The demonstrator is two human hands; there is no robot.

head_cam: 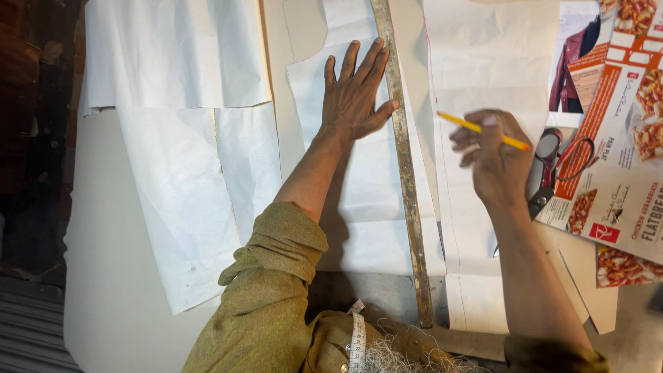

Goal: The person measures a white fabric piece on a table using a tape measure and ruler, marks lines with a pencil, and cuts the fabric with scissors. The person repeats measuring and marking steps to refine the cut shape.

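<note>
Left hand (356,97) spread flat on white pattern paper (366,207) beside a long ruler (407,186); right hand (494,155) pinching a yellow pencil (483,130)

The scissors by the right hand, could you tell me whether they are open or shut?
Cannot tell: the scissors show only handles; the right hand hides the blades.

At right the scissors (549,169) lie partly hidden behind the blurred right hand (494,155), and the printed cartons (621,138) seem cut off by the frame's edge
</note>
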